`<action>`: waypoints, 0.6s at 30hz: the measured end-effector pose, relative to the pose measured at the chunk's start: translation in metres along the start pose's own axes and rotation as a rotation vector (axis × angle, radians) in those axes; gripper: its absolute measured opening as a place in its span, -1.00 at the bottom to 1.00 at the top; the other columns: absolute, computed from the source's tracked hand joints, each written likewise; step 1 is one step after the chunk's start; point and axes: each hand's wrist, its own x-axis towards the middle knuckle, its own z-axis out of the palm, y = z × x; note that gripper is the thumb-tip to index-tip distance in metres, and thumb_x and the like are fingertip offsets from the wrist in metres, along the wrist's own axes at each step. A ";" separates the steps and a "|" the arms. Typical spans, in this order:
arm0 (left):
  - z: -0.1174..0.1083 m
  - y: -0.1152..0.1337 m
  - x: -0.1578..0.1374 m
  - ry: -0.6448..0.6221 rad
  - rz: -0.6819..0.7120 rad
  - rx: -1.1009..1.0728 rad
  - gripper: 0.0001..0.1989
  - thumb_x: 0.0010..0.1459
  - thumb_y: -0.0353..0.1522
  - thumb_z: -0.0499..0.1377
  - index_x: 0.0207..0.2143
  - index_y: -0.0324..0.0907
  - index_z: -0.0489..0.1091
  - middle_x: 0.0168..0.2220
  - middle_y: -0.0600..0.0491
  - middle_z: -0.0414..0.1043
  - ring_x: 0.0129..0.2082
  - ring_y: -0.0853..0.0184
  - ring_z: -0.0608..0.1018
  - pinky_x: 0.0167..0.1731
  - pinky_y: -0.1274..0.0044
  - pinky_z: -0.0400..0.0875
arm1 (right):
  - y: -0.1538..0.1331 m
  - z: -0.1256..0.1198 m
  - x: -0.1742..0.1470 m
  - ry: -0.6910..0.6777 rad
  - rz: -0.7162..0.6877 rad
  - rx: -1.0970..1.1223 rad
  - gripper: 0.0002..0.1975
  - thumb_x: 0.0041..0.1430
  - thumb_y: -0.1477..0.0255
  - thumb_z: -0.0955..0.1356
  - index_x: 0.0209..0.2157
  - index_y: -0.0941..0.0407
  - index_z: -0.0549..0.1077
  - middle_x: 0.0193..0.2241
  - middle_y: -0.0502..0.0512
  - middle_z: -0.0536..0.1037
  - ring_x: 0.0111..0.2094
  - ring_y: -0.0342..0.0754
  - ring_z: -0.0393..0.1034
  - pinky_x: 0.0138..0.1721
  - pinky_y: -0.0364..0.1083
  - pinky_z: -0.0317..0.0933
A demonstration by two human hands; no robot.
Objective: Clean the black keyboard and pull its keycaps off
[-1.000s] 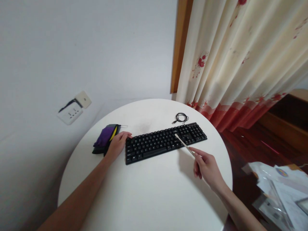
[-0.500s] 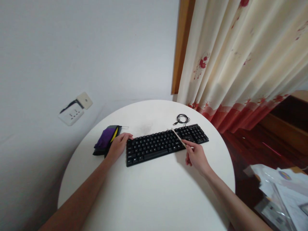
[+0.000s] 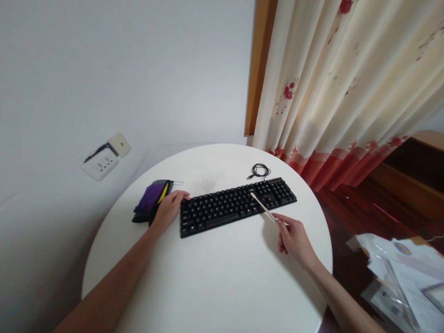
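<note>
Stage: in progress, judged by the pale, slender stick (image 3: 264, 207) pinched in the right hand (image 3: 294, 239), blunt tip at the keys; contact cannot be confirmed. Portions done and left cannot be told. The keyboard (image 3: 222, 210), a long black slab with raised keys, lies between the hands on the smooth, round worktop (image 3: 215, 277). The left hand (image 3: 169, 207) is at its left end; grip indeterminate. Soft purple-and-black cloth (image 3: 150, 196) lies beside that hand.

hands (image 3: 294, 238) at black keyboard (image 3: 237, 206), pale stick (image 3: 263, 207) in right
</note>
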 end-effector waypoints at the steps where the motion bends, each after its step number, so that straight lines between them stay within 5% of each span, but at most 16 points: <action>1: 0.000 0.000 0.000 -0.001 0.000 0.000 -0.59 0.16 -0.09 -0.01 -0.31 -0.18 0.50 -0.30 -0.03 0.59 -0.17 0.14 0.57 -0.08 0.38 0.40 | 0.000 -0.001 -0.003 -0.004 0.011 -0.002 -0.24 0.21 0.04 0.19 0.18 0.40 0.36 -0.82 -0.08 0.33 -0.82 -0.11 0.22 -0.79 -0.20 0.06; 10: -0.001 0.004 -0.001 0.004 0.002 -0.001 -0.59 0.16 -0.10 -0.02 -0.32 -0.18 0.49 -0.30 -0.03 0.59 -0.17 0.14 0.57 -0.06 0.36 0.40 | -0.006 0.014 -0.018 -0.076 0.058 0.037 -0.24 0.23 0.08 0.18 0.23 0.39 0.30 -0.83 -0.12 0.29 -0.84 -0.13 0.19 -0.82 -0.22 0.01; 18: -0.001 0.010 -0.003 0.012 -0.012 -0.001 -0.60 0.15 -0.11 -0.01 -0.36 -0.17 0.50 -0.31 -0.03 0.59 -0.19 0.14 0.57 -0.03 0.34 0.38 | 0.009 -0.007 -0.035 -0.049 0.098 -0.018 -0.26 0.25 0.07 0.18 0.23 0.36 0.31 -0.83 -0.12 0.29 -0.84 -0.12 0.19 -0.82 -0.22 0.01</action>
